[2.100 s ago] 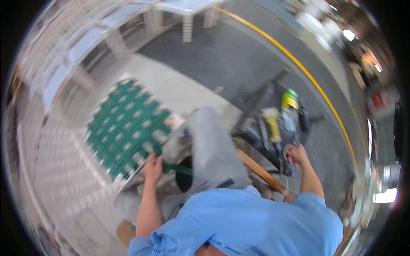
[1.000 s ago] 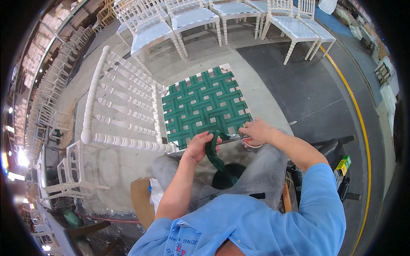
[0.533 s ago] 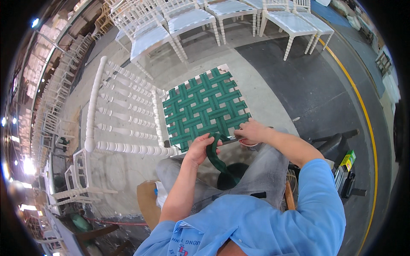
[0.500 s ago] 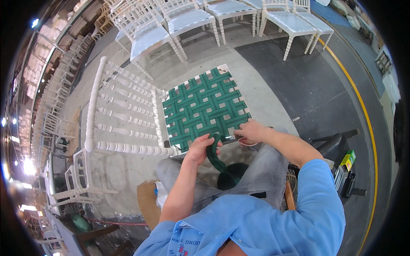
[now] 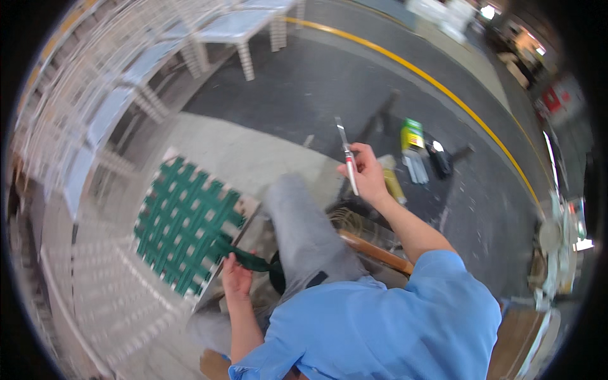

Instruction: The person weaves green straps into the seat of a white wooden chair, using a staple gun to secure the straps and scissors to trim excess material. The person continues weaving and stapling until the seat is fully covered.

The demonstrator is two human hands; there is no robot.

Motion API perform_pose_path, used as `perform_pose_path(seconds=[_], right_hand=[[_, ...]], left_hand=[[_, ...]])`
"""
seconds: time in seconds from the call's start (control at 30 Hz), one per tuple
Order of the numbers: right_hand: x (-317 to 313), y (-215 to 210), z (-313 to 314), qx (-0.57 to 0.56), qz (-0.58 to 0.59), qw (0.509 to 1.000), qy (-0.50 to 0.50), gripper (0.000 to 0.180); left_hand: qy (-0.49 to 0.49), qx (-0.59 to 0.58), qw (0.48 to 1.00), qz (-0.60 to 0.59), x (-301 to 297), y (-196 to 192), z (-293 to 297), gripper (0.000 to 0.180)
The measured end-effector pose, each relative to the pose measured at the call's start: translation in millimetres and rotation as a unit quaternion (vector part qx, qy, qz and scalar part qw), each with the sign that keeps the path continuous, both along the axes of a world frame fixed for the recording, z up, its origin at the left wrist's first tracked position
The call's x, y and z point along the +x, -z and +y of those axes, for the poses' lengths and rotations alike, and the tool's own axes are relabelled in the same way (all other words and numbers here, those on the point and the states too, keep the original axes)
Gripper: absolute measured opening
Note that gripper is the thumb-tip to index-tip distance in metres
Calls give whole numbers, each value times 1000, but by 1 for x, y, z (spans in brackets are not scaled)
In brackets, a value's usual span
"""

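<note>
A white chair's seat (image 5: 190, 221) is woven from dark green webbing straps. Beside the seat's near edge, my left hand (image 5: 237, 278) is closed on a loose green webbing strap (image 5: 253, 261), which runs between the weave and a dark green bundle by my lap. Out to the right, above the dark floor, my right hand (image 5: 367, 172) grips a slim bladed tool (image 5: 348, 158) with a red-and-white handle, its metal blade pointing away from me. Whether it is a knife or scissors seen edge-on, I cannot tell.
White chairs (image 5: 234, 28) stand in a row at far left. Right of my right hand lie a green-and-yellow box (image 5: 412, 134), pale sticks (image 5: 416, 168), a black object (image 5: 439, 159) and a yellowish bottle-like thing (image 5: 391, 180). A wooden bar (image 5: 373, 252) is beside my leg.
My view has turned right. My right hand has left the seat's edge and moved out to the right with the bladed tool. My left hand still holds the strap near the seat.
</note>
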State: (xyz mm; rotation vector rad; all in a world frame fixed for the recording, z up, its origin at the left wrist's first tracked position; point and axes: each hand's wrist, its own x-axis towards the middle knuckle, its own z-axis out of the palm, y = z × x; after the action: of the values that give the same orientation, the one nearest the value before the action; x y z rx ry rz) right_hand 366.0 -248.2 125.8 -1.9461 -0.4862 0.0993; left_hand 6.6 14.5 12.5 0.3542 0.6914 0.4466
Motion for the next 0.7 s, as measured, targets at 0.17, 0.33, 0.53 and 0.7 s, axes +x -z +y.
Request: perform_pose_path(seconds=[0.17, 0.33, 0.53, 0.7], right_hand=[[-14, 15, -156, -181, 39, 916, 357, 68], [-23, 36, -242, -371, 80, 855, 353, 41], [3, 32, -221, -402, -38, 864, 300, 43], [40, 21, -141, -267, -122, 936, 193, 40]], left_hand=[[-105, -84, 990, 50, 34, 16, 15, 25], [-221, -126, 961, 106, 49, 18, 26, 16], [-268, -121, 950, 104, 46, 15, 21, 14], [-225, -104, 965, 85, 23, 9, 23, 17]])
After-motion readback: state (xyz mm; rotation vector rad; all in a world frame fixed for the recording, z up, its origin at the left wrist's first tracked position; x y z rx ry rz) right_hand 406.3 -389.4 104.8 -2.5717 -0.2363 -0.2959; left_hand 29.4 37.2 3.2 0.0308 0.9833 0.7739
